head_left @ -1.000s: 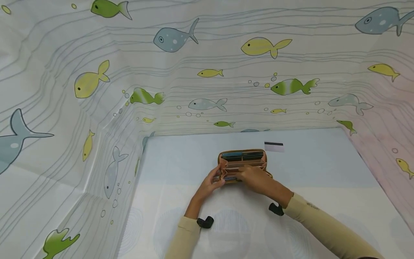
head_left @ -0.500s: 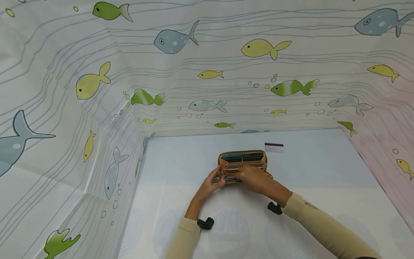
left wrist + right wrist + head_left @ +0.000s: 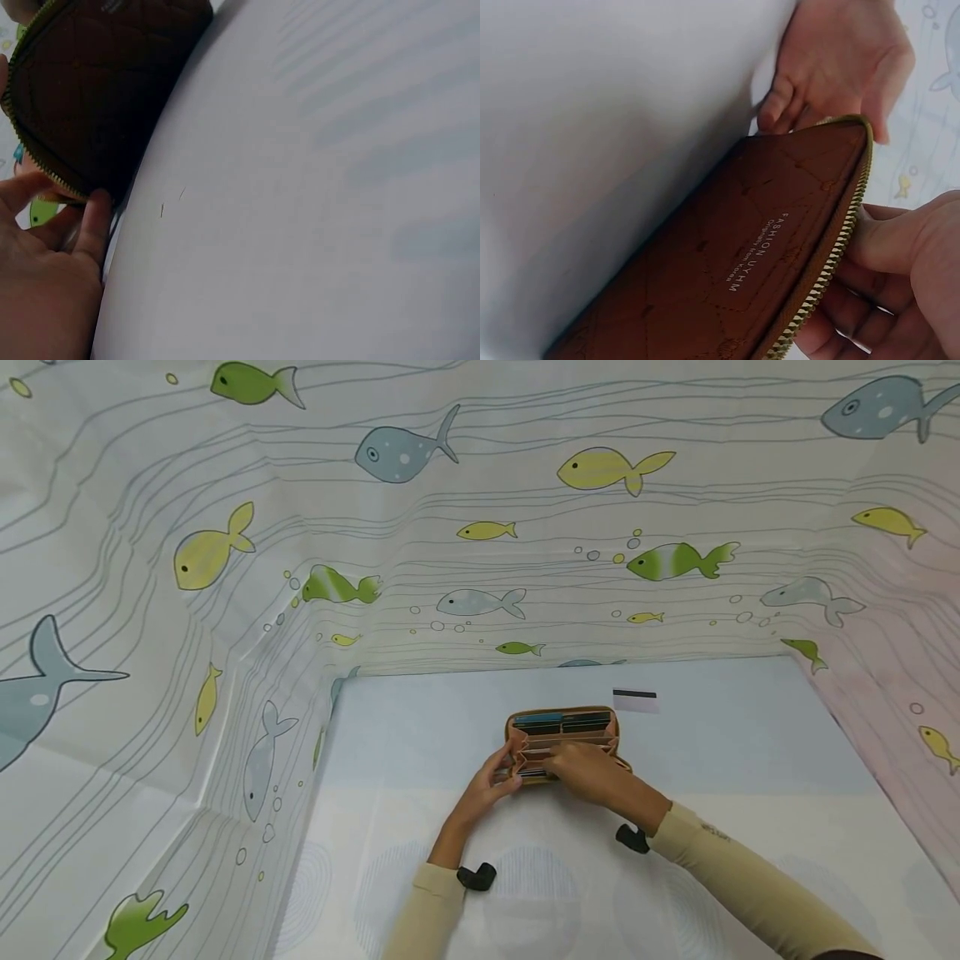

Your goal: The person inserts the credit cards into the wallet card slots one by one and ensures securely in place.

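A brown zip-around wallet (image 3: 570,713) stands unzipped on the table, its pleated compartments facing up. Dark and blue cards (image 3: 537,722) fill the slots along its far side. My left hand (image 3: 480,793) grips the left end, thumb at the near corner and fingers round the side. Bent fingers of my right hand (image 3: 588,772) reach inside by the near card slots, where several card edges (image 3: 532,772) show. In the right wrist view the right thumb (image 3: 889,244) goes behind the brass zip (image 3: 825,270); I cannot tell what its tip pinches. White lettering marks the wallet's outer face.
A white card with a black stripe (image 3: 636,700) lies on the table beyond the wallet's right end. The pale tabletop (image 3: 420,718) meets fish-printed sheeting (image 3: 412,560) at the back and both sides. Black wrist cameras (image 3: 477,876) hang below both forearms.
My right hand and forearm have shifted slightly left, with the fingers still inside the wallet. The left hand, the wallet and the loose card stay where they were.
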A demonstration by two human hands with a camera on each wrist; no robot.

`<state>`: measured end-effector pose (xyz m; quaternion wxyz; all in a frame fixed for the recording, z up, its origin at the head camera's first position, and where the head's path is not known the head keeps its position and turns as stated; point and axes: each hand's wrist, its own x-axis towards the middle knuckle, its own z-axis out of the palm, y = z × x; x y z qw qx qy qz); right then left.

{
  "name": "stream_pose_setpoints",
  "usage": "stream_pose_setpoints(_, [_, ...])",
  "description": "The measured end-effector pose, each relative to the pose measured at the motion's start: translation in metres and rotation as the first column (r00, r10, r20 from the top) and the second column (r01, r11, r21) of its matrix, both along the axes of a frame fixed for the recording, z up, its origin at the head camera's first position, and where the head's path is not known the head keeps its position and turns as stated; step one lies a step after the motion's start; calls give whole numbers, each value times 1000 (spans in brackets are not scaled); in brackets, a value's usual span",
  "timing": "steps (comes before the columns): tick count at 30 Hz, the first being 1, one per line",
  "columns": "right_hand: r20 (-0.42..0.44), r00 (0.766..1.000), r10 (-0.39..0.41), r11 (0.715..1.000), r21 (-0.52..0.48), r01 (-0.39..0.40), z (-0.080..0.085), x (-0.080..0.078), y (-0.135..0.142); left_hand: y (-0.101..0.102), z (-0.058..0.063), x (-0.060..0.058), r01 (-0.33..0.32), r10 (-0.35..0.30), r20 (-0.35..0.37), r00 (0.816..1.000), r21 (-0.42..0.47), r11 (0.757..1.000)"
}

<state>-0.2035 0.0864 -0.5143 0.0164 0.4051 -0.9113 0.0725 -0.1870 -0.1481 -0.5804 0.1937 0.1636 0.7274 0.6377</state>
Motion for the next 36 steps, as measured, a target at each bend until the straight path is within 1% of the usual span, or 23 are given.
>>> stream_pose_setpoints(9, [-8, 1000, -28, 1000, -12, 28, -1, 1, -3, 0, -2, 0, -4, 4, -24, 1000, 4, 1000])
stream_pose_setpoints(14, [-13, 999, -41, 999, -2, 41, -2, 1, -2, 1, -1, 0, 7, -7, -20, 1000, -2, 1000])
stream_pose_setpoints(17, [-25, 998, -50, 999, -3, 50, -3, 1, -2, 1, -10, -3, 1, -2, -16, 1000, -3, 1000])
stream_pose_setpoints(21, [-35, 998, -56, 998, -8, 56, -3, 1, -3, 2, -28, -7, -26, 26, -21, 999, -6, 1000])
stream_pose_setpoints(23, [-33, 998, -62, 998, -10, 62, -3, 1, -4, 2, -33, -7, -36, 35, -27, 999, -12, 999])
stream_pose_setpoints(27, [-21, 997, -77, 997, -21, 76, -5, 1, -4, 1, -36, -6, -45, 45, -33, 998, -9, 999])
stream_pose_setpoints(31, [-5, 997, -83, 996, -44, 83, -7, 0, -5, 1, -36, -6, -44, 44, -39, 998, 10, 999])
stream_pose_setpoints(36, [11, 996, -93, 994, -52, 94, -7, -1, -5, 1, -36, -7, -41, 41, -21, 999, 8, 999])
